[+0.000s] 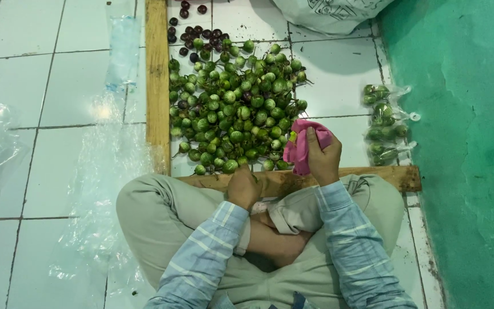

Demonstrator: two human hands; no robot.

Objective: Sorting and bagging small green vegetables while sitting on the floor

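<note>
On the white tiled floor [41, 171], wooden planks [157, 86] penned a heap of small green eggplants [235, 109]. The right hand [322, 157] gripped a pink cloth [301, 150]; the left hand [243, 186], curled closed, touched the heap's edge.

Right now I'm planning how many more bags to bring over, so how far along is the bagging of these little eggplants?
Done: a few filled clear bags lie by the green wall. In hand: the right hand holds a pink cloth, and the left hand rests at the edge of the heap. Left: most of it, a big loose heap of green eggplants and some dark purple ones behind.
</note>
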